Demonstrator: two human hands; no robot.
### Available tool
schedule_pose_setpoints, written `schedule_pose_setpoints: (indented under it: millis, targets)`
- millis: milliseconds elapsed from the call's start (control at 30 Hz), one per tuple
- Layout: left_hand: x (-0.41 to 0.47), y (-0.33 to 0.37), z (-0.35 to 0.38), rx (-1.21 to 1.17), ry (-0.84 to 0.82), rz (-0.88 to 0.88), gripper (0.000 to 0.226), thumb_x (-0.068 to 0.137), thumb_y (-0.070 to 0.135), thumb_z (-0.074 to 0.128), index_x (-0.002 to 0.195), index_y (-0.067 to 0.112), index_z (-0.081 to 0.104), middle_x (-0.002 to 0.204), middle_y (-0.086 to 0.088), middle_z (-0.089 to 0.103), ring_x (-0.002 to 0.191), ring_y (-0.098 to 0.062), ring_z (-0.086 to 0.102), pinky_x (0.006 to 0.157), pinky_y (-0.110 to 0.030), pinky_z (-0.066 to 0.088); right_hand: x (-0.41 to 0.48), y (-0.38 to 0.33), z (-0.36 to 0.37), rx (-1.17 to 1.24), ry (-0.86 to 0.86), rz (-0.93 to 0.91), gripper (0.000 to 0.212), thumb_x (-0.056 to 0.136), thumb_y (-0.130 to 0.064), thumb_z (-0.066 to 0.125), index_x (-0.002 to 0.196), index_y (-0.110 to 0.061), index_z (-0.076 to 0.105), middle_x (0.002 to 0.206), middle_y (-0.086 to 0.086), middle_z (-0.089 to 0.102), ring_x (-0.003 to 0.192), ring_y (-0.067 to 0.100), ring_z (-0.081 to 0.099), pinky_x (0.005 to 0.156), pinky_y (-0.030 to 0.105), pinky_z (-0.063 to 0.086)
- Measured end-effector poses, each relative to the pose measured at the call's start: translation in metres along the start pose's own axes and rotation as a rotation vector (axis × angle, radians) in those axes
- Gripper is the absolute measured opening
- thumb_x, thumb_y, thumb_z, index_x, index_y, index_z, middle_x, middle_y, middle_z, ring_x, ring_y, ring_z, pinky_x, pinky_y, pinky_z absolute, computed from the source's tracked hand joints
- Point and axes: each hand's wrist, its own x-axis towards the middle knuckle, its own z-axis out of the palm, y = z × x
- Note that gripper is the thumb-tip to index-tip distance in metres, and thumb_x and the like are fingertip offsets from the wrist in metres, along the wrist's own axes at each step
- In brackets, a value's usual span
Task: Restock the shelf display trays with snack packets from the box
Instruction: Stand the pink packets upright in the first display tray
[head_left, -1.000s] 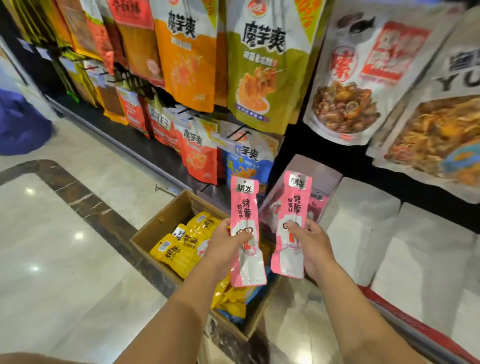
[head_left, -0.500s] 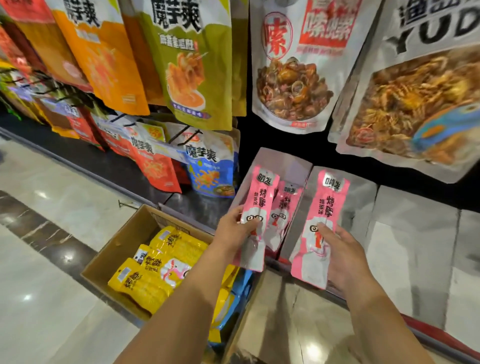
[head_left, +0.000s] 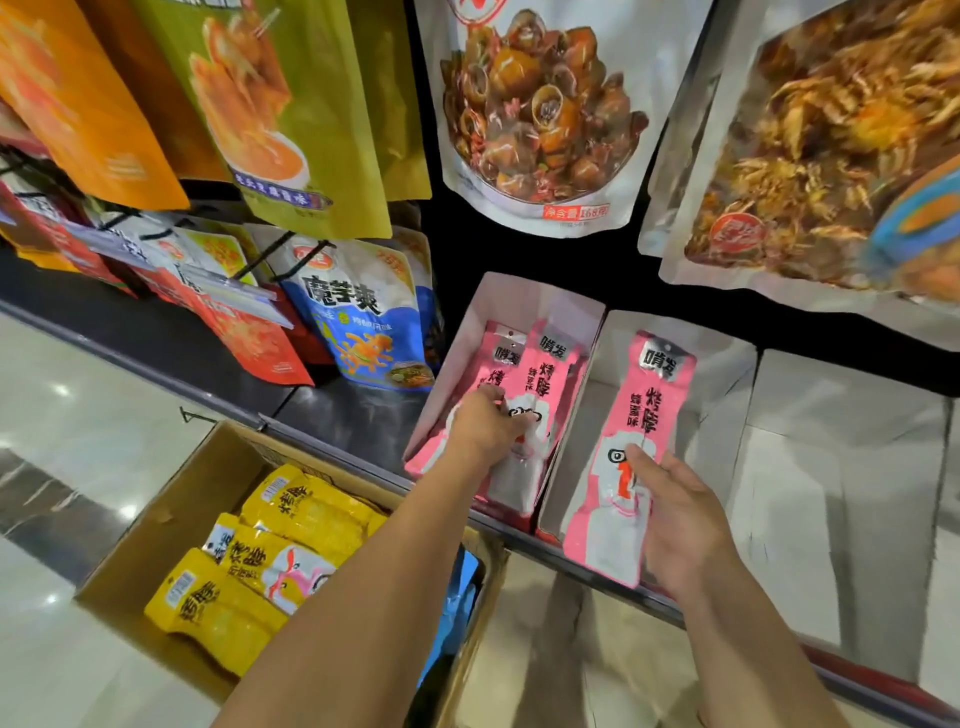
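Your left hand gripped a packet, apparently seating it in the tray; your right hand pinched a second packet low, to stand it in the next tray at 3 o'clock.

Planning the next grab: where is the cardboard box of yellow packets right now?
In the head view the cardboard box sits on the floor at lower left, beside the shelf edge, partly under the left forearm.

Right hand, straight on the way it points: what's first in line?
Probably the right silver tray: the right hand points up into it, its pink packet leading toward the back wall. Depth unclear.
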Motion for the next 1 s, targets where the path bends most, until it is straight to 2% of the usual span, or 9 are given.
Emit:
schedule_pose_setpoints:
  millis: [67,200,333,467,567,633,733,833,1000]
  targets:
    - [0.002,-0.007,0.009,0.030,0.002,0.022,0.053,0.088,0.013,0.073,0.135,0.002,0.049,0.081,0.003,0.047,0.078,-0.022,0.063,0.065,-0.025,0.058,0.002,0.002,0.001,0.001,0.000,0.005,0.037,0.084,-0.013,0.076,0.120,-0.007,0.069,0.112,0.019,0.073,0.110,0.044,0.066,0.094,0.067,0.049]
    - [0.001,-0.009,0.012,0.204,0.094,0.047,0.047,0.084,0.033,0.075,0.125,0.016,0.062,0.112,-0.004,0.052,0.096,-0.020,0.056,0.079,-0.021,0.049,0.003,0.002,0.006,-0.003,-0.016,0.020,0.036,0.085,-0.015,0.076,0.120,-0.009,0.070,0.113,0.019,0.073,0.109,0.042,0.067,0.094,0.065,0.050]
    - [-0.003,-0.008,0.003,0.313,0.085,0.045,0.068,0.081,0.057,0.069,0.136,0.020,0.055,0.129,-0.011,0.055,0.118,-0.029,0.056,0.099,-0.042,0.049,-0.004,-0.001,0.016,0.014,-0.045,0.041,0.035,0.088,-0.012,0.072,0.123,-0.009,0.068,0.116,0.020,0.072,0.102,0.037,0.067,0.097,0.063,0.049]
    - [-0.012,-0.007,-0.022,0.200,0.284,0.141,0.050,0.089,0.052,0.059,0.126,0.018,0.062,0.105,-0.005,0.069,0.100,-0.025,0.066,0.085,-0.036,0.052,-0.012,-0.005,0.034,0.031,-0.077,0.030,0.033,0.089,-0.011,0.070,0.122,-0.008,0.068,0.115,0.019,0.073,0.105,0.037,0.067,0.096,0.056,0.052]
    - [-0.013,-0.018,-0.048,0.180,0.548,0.203,0.036,0.088,0.052,0.055,0.110,0.025,0.065,0.103,0.000,0.064,0.096,-0.025,0.061,0.082,-0.042,0.051,-0.016,-0.006,0.057,-0.003,-0.123,0.009,0.033,0.089,-0.013,0.070,0.122,-0.009,0.068,0.113,0.016,0.074,0.108,0.037,0.069,0.096,0.056,0.052]
    - [-0.007,-0.030,-0.062,0.240,0.617,0.122,0.035,0.087,0.054,0.054,0.108,0.029,0.066,0.104,-0.001,0.063,0.100,-0.028,0.057,0.084,-0.044,0.050,-0.017,-0.006,0.074,-0.038,-0.158,0.007,0.031,0.090,-0.013,0.069,0.121,-0.011,0.068,0.110,0.015,0.075,0.105,0.036,0.071,0.094,0.054,0.054]
    - [0.001,-0.044,-0.076,0.082,0.443,-0.009,0.036,0.091,0.054,0.053,0.101,0.025,0.071,0.101,-0.006,0.071,0.101,-0.029,0.063,0.087,-0.040,0.050,-0.012,0.000,0.098,-0.101,-0.166,-0.005,0.025,0.091,-0.012,0.070,0.116,-0.010,0.070,0.107,0.015,0.076,0.103,0.037,0.071,0.093,0.054,0.055]
    - [0.000,-0.054,-0.081,-0.029,0.314,-0.008,0.029,0.094,0.049,0.056,0.078,0.027,0.068,0.091,-0.009,0.073,0.086,-0.020,0.064,0.082,-0.034,0.050,-0.003,0.009,0.119,-0.186,-0.176,-0.007,0.023,0.090,-0.010,0.071,0.112,-0.006,0.072,0.106,0.016,0.076,0.104,0.037,0.070,0.098,0.056,0.052]
    - [0.011,-0.070,-0.082,-0.142,0.240,-0.035,0.024,0.086,0.046,0.067,0.065,0.035,0.074,0.063,0.013,0.067,0.068,-0.011,0.061,0.073,-0.031,0.053,0.024,0.018,0.146,-0.301,-0.122,0.001,0.008,0.085,-0.003,0.075,0.091,-0.003,0.071,0.096,0.016,0.074,0.088,0.029,0.071,0.094,0.044,0.054]
